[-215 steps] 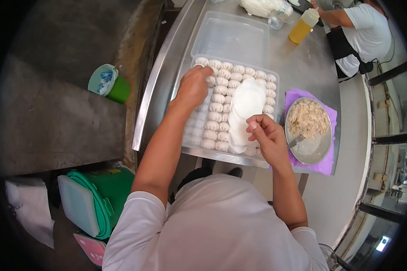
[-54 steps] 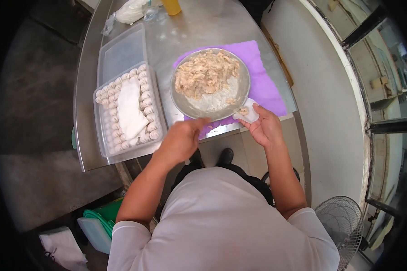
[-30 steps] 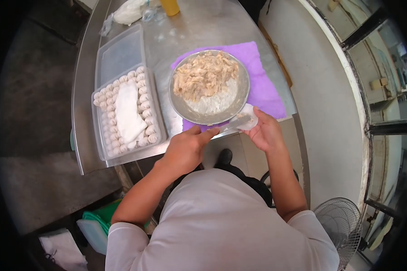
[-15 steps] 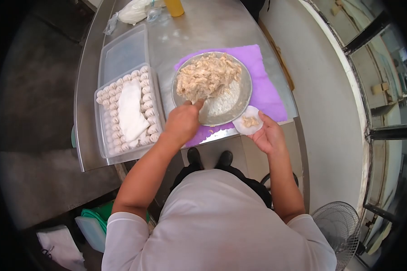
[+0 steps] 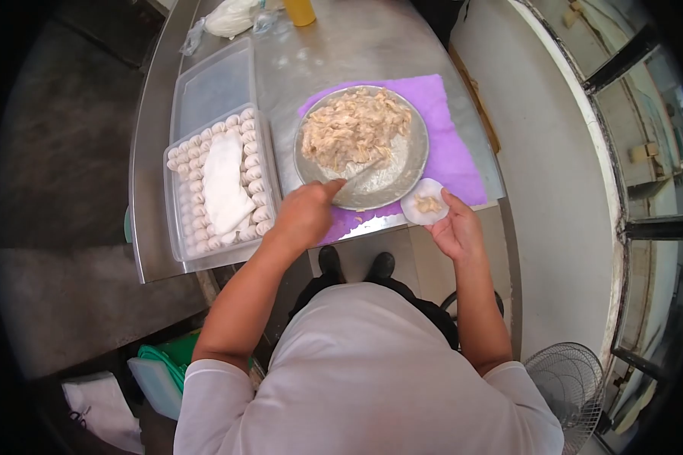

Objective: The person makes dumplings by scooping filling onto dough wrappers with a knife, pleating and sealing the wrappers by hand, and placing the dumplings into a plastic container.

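My left hand [image 5: 303,214] grips a thin flat spreader [image 5: 364,173], its handle hidden in my fingers and its blade against the bottom of a round metal pan [image 5: 416,163]. A heap of pale, shredded-looking filling [image 5: 355,127] covers the back and left of the pan. Just off the pan's front right rim, my right hand [image 5: 457,229] holds a round white dumpling wrapper [image 5: 411,208] with a little filling in its middle. Under the pan lies a purple cloth [image 5: 457,168].
To the left stands a clear plastic box [image 5: 176,227] with rows of pleated dumplings [image 5: 256,186], partly covered by a white cloth [image 5: 226,182]. Its lid [image 5: 212,87] lies behind. A yellow cup [image 5: 300,10] and plastic bag [image 5: 229,18] are farther back. A fan [image 5: 565,387] stands at lower right.
The spreader's blade has come out of the filling's front edge and now points right across the pan bottom. My right hand still holds the wrapper; the whole view has shifted slightly.
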Demonstrator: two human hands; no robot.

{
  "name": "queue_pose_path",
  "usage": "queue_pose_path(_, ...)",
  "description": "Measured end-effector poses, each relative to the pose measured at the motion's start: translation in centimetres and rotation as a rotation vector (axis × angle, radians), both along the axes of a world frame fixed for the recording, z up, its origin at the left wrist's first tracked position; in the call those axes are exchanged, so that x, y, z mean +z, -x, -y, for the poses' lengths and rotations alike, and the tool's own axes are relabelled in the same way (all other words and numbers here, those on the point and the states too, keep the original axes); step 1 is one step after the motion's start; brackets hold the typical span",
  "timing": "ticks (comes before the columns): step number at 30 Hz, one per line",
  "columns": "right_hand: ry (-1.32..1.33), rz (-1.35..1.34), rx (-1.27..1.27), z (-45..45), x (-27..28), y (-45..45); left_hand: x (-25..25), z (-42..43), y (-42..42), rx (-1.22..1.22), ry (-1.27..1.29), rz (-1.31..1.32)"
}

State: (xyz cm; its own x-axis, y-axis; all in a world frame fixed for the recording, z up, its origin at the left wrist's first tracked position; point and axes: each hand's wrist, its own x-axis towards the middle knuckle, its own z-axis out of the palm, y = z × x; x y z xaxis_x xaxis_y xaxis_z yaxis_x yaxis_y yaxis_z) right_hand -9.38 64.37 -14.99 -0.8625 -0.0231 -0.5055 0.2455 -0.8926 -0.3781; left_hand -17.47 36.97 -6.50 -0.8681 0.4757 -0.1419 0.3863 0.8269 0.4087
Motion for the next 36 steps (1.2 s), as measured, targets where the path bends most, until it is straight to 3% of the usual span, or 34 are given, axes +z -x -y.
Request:
queue_pose_path(4, 0.029, 0.015, 0.021, 0.0, 0.0, 0.1, 0.7, 0.1, -1.2, -0.118, -0.081, 0.074)
queue_pose_path(6, 0.058, 0.008, 0.05, -0.2, -0.2, 0.1, 1.5, 0.4, -1.4, 0.002, -0.237, 0.276)
queue_pose_path(10, 0.041, 0.003, 0.049, -0.2, 0.3, 0.1, 1.7, 1.0, -0.9, 0.117, -0.308, 0.486)
queue_pose_path(12, 0.028, 0.016, 0.038, 0.0, 0.5, 0.1, 0.9, 1.2, -1.1, 0.049, -0.166, 0.009)
queue_pose_path(13, 0.027, 0.016, 0.04, 0.0, 0.4, 0.0, 1.1, 1.2, -1.4, 0.051, -0.167, 0.008)
queue_pose_path(15, -0.001, 0.016, 0.039, -0.1, 0.2, 0.1, 2.1, 1.0, -2.0, 0.047, 0.135, -0.095)
queue_pose_path(18, -0.031, 0.006, 0.037, 0.0, 0.4, 0.1, 3.3, 0.1, -2.8, 0.037, 0.035, -0.11)
queue_pose_path(21, -0.021, 0.01, 0.041, 0.1, 0.4, 0.3, 1.3, 0.3, -2.3, -0.021, 0.132, -0.108)
queue_pose_path(26, -0.02, 0.006, 0.051, 0.1, 0.3, -0.1, 2.7, 1.4, -1.4, 0.076, 0.127, -0.095)
queue_pose_path(29, -0.027, -0.006, 0.05, 0.4, 0.7, 0.8, 2.9, 0.1, -2.0, -0.064, -0.125, -0.046)
queue_pose_path(36, -0.032, -0.02, 0.043, 0.4, 0.9, 0.3, 2.0, 0.2, -1.0, 0.058, 0.042, -0.07)
